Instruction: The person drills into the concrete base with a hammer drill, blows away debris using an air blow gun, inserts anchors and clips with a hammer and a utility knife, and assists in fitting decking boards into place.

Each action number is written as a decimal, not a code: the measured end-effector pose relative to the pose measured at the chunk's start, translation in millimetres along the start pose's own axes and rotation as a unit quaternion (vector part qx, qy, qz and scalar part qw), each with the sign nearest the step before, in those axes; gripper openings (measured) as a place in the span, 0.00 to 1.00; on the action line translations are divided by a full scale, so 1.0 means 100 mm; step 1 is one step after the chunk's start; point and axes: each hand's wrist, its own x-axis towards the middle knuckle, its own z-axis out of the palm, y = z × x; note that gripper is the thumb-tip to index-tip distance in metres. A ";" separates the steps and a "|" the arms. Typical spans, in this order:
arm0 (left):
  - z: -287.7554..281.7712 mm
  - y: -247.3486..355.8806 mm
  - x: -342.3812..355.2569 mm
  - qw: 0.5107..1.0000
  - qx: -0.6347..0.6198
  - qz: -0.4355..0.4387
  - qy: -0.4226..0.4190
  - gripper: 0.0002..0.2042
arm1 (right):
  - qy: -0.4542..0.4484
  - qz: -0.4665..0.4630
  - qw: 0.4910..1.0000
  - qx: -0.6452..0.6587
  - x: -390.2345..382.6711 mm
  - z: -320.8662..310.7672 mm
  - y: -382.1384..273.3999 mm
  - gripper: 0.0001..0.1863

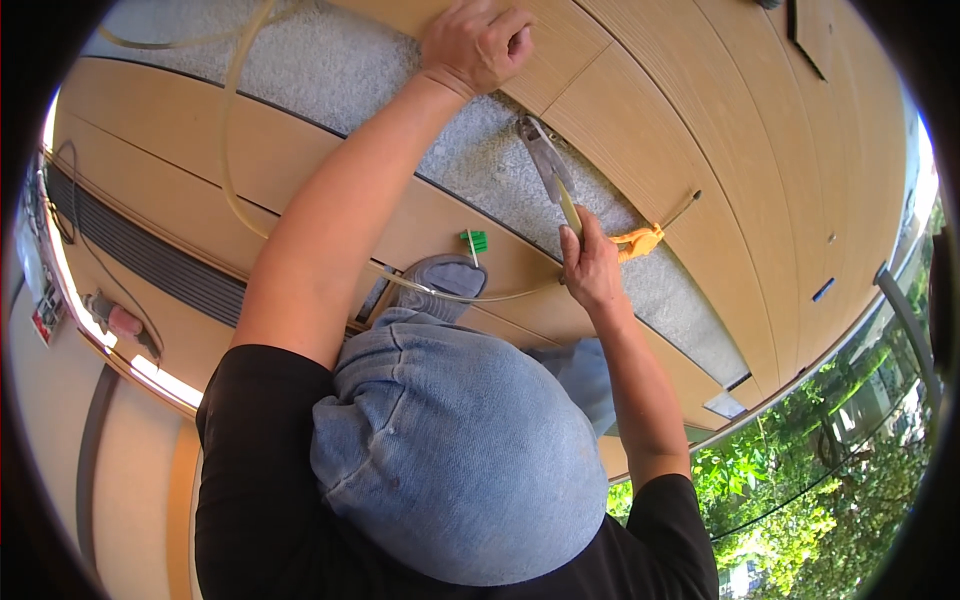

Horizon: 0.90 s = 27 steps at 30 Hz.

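My left hand (pixel 478 45) is a closed fist on the edge of a light wood-look plank (pixel 590 90), and I see nothing sticking out of it. In my right hand (pixel 592 262) is a hand tool with a grey metal head (pixel 546 160) and a yellowish handle; its exact kind is unclear. The head reaches over a strip of grey, rough underlay (pixel 480 165), close to the edge of the planks. Just right of that hand lies an orange, cloth-like piece (pixel 638 241) with a thin rod (pixel 683 210) beside it.
A clear hose (pixel 228 150) loops past my left arm toward my right hand. Near my shoe (pixel 440 280) lies a small green piece (pixel 476 241). A reddish power tool (pixel 125 322) with a cord sits far left. A dark strip (pixel 806 40) lies top right; greenery (pixel 790 480) shows lower right.
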 end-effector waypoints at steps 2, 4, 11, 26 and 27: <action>-0.01 0.01 -0.05 1.000 0.002 0.001 -0.011 0.04 | -0.001 -0.001 1.000 -0.019 -0.03 0.01 0.00 0.21; 0.00 0.01 -0.02 1.000 -0.003 -0.008 -0.012 0.04 | 0.001 -0.001 0.999 -0.039 -0.04 0.01 0.00 0.21; 0.08 -0.13 -0.09 1.000 -0.018 0.009 0.013 0.05 | 0.003 0.026 0.999 -0.029 -0.06 0.06 -0.03 0.22; 0.16 0.00 0.02 0.992 -0.020 -0.033 -0.119 0.07 | 0.180 0.151 0.971 -0.034 -3.10 -0.59 -0.11 0.18; 0.14 0.01 0.03 0.991 -0.043 -0.039 -0.123 0.08 | 0.218 0.201 0.954 -0.040 -3.36 -0.56 -0.14 0.18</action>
